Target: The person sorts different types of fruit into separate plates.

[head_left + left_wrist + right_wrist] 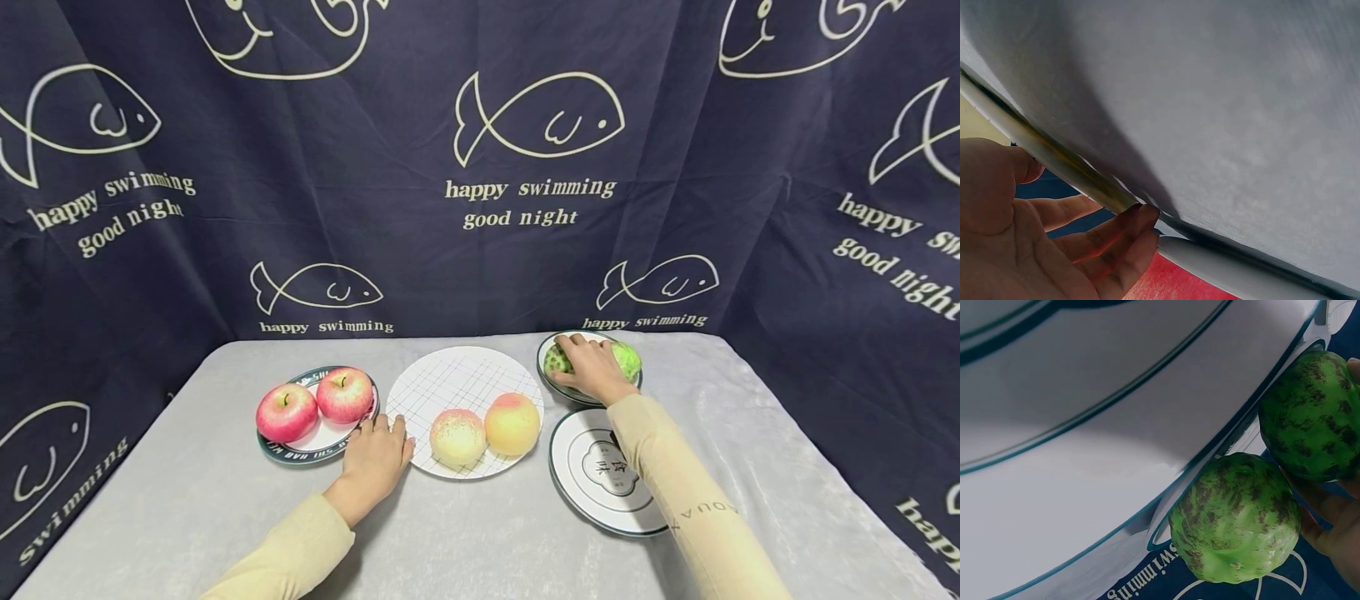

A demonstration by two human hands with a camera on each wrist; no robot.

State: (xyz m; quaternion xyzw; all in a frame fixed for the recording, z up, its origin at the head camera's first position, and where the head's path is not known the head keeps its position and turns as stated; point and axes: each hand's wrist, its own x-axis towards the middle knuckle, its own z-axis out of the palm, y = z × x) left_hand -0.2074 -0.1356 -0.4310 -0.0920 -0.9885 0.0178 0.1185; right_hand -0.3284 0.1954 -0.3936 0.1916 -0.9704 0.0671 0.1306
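Observation:
My right hand (592, 367) grips a green, bumpy custard apple (1310, 419) with dark patches, thumb on one side and fingers on the other. A second custard apple (1235, 519) lies beside it; both are on a small green-rimmed plate (541, 367) at the back right. My left hand (373, 462) lies on the near left edge of a white checked plate (457, 379), fingers touching its rim without curling round it. On that plate sit two peaches, one speckled peach (457, 439) and one yellow-orange peach (513, 425).
Left of the checked plate, a dark-rimmed oval plate (300, 455) bears two red apples (287, 412). A white plate (576, 458) with printed characters lies below my right forearm. Grey cloth (187, 500) covers the table; a dark fish-print curtain (420, 233) hangs behind.

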